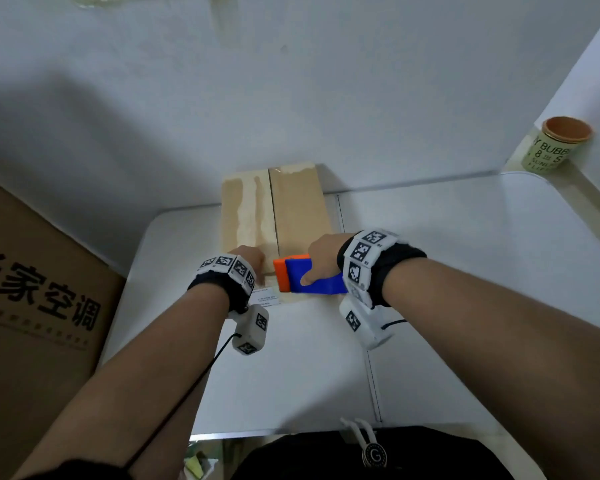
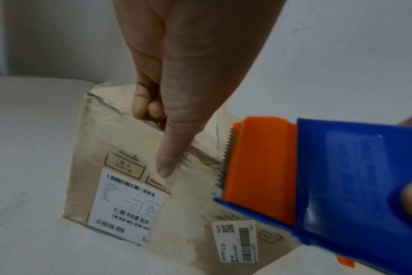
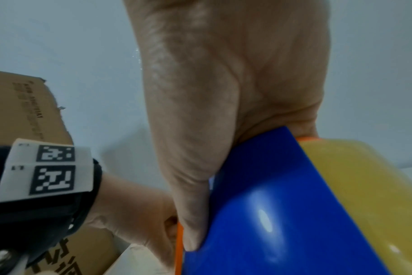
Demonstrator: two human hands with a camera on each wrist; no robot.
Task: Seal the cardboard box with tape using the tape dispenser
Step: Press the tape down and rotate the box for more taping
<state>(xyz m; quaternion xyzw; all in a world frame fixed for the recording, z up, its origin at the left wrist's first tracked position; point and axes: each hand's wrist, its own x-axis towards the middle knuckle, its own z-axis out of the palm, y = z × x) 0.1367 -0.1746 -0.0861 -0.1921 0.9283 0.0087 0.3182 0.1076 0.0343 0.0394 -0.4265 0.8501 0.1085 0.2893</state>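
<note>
- Presently the cardboard box (image 1: 274, 216) is stood on the tabletop (image 1: 447, 258), against the wall, its centre seam untaped.
- Steadying is best done by the left hand (image 2: 176, 83), which grips the near top edge, thumb pressed down the front.
- Firmly gripped by the right hand (image 1: 323, 258), the tape dispenser (image 1: 305, 275) is kept low at the near edge, so tape is laid squarely along the seam.

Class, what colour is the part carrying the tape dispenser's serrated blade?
Orange, on the blue plastic tape dispenser; clearest in left wrist view.

A big printed carton (image 1: 39, 306) stands left of the white table (image 1: 465, 271); a lettered cup (image 1: 555, 143) sits far right
</note>
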